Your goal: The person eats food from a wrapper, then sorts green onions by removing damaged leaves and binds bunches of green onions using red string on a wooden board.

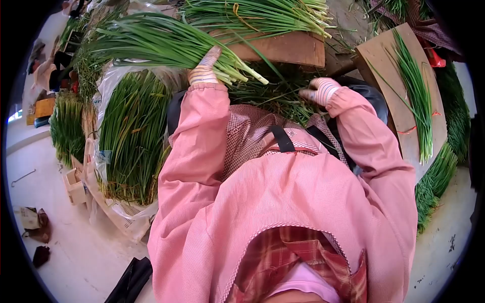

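Note:
My left hand point(206, 68), in a striped glove with bare fingertips, is closed around a bunch of garlic chives point(151, 40). The pale stem ends point right and slightly down, and the green leaves fan out to the left. My right hand point(322, 92), also in a striped glove, is above my lap at the right. Its fingers are bent and apart, with nothing seen in them. Loose green trimmings point(283, 98) lie between the two hands, over my lap. Another pile of garlic chives point(257, 15) rests on a wooden board point(298, 48) just beyond.
On my left, a plastic-lined crate point(121, 222) holds upright chives point(134, 131). A tilted board point(389, 70) on the right carries a thin bunch point(414, 96) near red ties point(406, 130). More greens point(437, 182) stand behind it. Dark cloth point(130, 280) lies on the floor.

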Tool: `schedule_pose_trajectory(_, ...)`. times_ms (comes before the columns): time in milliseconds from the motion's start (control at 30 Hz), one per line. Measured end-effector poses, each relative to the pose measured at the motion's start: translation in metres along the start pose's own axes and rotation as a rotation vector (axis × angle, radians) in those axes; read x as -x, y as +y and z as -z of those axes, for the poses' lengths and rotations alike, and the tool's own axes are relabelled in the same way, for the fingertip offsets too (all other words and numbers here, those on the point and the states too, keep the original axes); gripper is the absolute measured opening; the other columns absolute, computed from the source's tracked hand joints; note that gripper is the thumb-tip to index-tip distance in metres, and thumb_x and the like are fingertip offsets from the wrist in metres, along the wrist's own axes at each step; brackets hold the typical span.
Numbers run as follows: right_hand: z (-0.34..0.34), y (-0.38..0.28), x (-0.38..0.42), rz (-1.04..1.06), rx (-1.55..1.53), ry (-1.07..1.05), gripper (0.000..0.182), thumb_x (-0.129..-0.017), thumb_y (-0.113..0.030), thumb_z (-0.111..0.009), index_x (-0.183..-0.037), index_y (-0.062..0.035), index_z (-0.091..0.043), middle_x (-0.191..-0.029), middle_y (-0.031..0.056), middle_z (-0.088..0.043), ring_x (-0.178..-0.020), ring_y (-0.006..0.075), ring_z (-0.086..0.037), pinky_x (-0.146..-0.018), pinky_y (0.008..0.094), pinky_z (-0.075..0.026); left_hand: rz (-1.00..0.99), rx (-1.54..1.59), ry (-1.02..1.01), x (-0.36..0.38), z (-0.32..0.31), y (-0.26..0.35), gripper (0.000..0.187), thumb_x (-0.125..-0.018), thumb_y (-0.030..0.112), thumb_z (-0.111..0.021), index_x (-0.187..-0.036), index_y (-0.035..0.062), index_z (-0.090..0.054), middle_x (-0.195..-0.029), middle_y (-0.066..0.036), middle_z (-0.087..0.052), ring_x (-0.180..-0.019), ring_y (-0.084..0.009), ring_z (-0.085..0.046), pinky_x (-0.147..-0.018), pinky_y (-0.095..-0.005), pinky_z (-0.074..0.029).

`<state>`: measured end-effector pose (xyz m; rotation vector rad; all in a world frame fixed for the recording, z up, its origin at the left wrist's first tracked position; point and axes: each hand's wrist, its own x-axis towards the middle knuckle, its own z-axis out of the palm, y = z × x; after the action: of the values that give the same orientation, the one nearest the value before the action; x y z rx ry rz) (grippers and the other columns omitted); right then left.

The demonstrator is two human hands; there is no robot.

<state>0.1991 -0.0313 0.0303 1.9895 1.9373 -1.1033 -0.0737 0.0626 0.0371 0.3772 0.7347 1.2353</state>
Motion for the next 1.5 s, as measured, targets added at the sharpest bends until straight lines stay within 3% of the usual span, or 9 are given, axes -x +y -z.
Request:
schedule_pose_trajectory(167,0.01,-0.049,0.017,0.514,-0.263,0.436,0.045,-0.07,-0.021,-0.067,-0.106,0.0,-0.049,-0.088,0.0185,-0.059,-0.084,0.0279,-0.057,-0.075,0.0322,-0.043,0.11,-0.077,0.024,-0.031,-0.016,-0.045,0.029,-0.075,0.019,-0.063,-0.101,0.008,-0.056,-0.093,-0.007,-0.059,-0.077,-0.0229,-0.057,-0.065,-0.038,-0.049)
schedule_pose_trajectory(267,-0.007,-0.042,-0.003,0.385,-0.368,0.305,0.04,-0.073,-0.013,-0.063,-0.108,-0.0005,-0.049,-0.088,0.0131,-0.06,-0.082,0.0205,-0.057,-0.075,0.0301,-0.043,0.187,-0.028,0.066,-0.04,-0.005,-0.072,0.028,-0.077,0.021,-0.062,-0.102,0.0089,-0.056,-0.092,-0.006,-0.059,-0.076,-0.0205,-0.058,-0.064,-0.0357,-0.049)
schedule_pose_trajectory(300,-0.016,-0.03,-0.008,0.473,-0.576,0.341,0.037,-0.077,-0.016,-0.06,-0.109,-0.0017,-0.048,-0.083,0.0113,-0.06,-0.071,0.0191,-0.056,-0.063,0.0291,-0.045,0.217,-0.056,0.087,-0.033,-0.004,-0.071,0.028,-0.077,0.022,-0.062,-0.102,0.0092,-0.056,-0.092,-0.005,-0.059,-0.076,-0.0197,-0.058,-0.063,-0.0349,-0.049)
schedule_pose_trajectory(433,-0.012,0.005,-0.001,-0.109,-1.665,-0.079,0.033,-0.083,-0.026,-0.055,-0.109,-0.0085,-0.047,-0.076,0.0047,-0.056,-0.049,0.0091,-0.047,-0.04,0.022,-0.037,0.199,-0.26,0.194,0.028,-0.001,-0.046,0.022,-0.073,0.018,-0.066,-0.09,0.0082,-0.057,-0.078,-0.004,-0.059,-0.065,-0.0172,-0.056,-0.051,-0.0306,-0.047)
schedule_pose_trajectory(833,-0.015,-0.036,0.025,0.155,-1.147,-0.262,0.026,-0.084,-0.017,-0.052,-0.106,-0.0034,-0.049,-0.066,0.0033,-0.055,-0.05,0.009,-0.048,-0.045,0.0205,-0.039,0.118,-0.298,0.096,0.047,0.025,-0.066,0.029,-0.07,0.025,-0.07,-0.087,0.0074,-0.055,-0.068,-0.008,-0.059,-0.047,-0.0201,-0.053,-0.042,-0.0327,-0.045)
schedule_pose_trajectory(1033,-0.023,-0.034,0.019,0.366,-1.178,-0.301,0.025,-0.077,-0.013,-0.061,-0.098,-0.0002,-0.054,-0.072,0.0021,-0.057,-0.055,0.0067,-0.048,-0.051,0.021,-0.04,0.152,-0.389,0.021,0.041,0.01,-0.065,0.029,-0.065,0.005,-0.071,-0.09,0.0071,-0.058,-0.076,-0.005,-0.06,-0.062,-0.0219,-0.057,-0.051,-0.0336,-0.049)
schedule_pose_trajectory(1167,-0.023,-0.039,0.001,0.369,-1.157,-0.276,0.044,-0.073,-0.02,-0.067,-0.108,0.0001,-0.05,-0.091,0.003,-0.057,-0.085,0.0107,-0.052,-0.076,0.0267,-0.043,0.066,-0.3,0.064,0.038,0.021,-0.076,0.027,-0.063,0.003,-0.073,-0.086,0.0042,-0.059,-0.076,-0.007,-0.061,-0.059,-0.0205,-0.058,-0.048,-0.0305,-0.049)
schedule_pose_trajectory(1300,-0.029,-0.056,-0.01,0.236,-1.335,-0.08,0.019,-0.073,-0.022,-0.068,-0.085,-0.0097,-0.06,-0.07,-0.0048,-0.057,-0.061,0.0034,-0.05,-0.052,0.018,-0.039,0.144,-0.291,0.21,0.041,0.023,-0.07,0.028,-0.062,0.001,-0.073,-0.087,0.0046,-0.06,-0.079,-0.007,-0.061,-0.066,-0.0199,-0.059,-0.054,-0.0317,-0.051)
schedule_pose_trajectory(1500,-0.035,-0.057,-0.032,0.19,-1.194,0.104,0.019,-0.07,-0.015,-0.069,-0.085,-0.0072,-0.061,-0.071,0.0021,-0.061,-0.06,0.0101,-0.054,-0.055,0.0235,-0.044,0.007,-0.331,0.308,0.044,0.019,-0.062,0.027,-0.061,0.001,-0.072,-0.083,0.0025,-0.058,-0.067,-0.009,-0.059,-0.05,-0.0218,-0.055,-0.045,-0.0316,-0.047)
